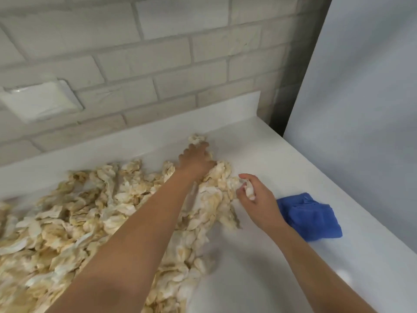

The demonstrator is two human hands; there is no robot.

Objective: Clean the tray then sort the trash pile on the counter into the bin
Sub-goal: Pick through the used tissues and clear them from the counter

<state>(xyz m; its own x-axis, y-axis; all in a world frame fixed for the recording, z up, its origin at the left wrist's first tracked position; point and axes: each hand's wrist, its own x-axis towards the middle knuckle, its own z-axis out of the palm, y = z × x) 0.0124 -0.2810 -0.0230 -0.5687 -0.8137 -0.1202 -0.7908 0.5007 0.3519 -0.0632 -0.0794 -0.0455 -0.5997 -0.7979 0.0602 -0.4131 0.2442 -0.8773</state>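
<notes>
A big pile of crumpled, yellow-stained paper trash (94,213) covers the left and middle of the white counter (259,256). My left hand (197,160) reaches to the far end of the pile and lies palm down on the wads there, fingers curled into them. One loose wad (196,138) lies just beyond its fingertips. My right hand (255,195) is at the pile's right edge and pinches a small crumpled paper wad (249,190). No tray or bin is in view.
A folded blue cloth (312,216) lies on the counter just right of my right wrist. A white brick wall (158,64) with a socket plate (42,100) rises behind the counter. A tall white panel (361,98) stands at the right.
</notes>
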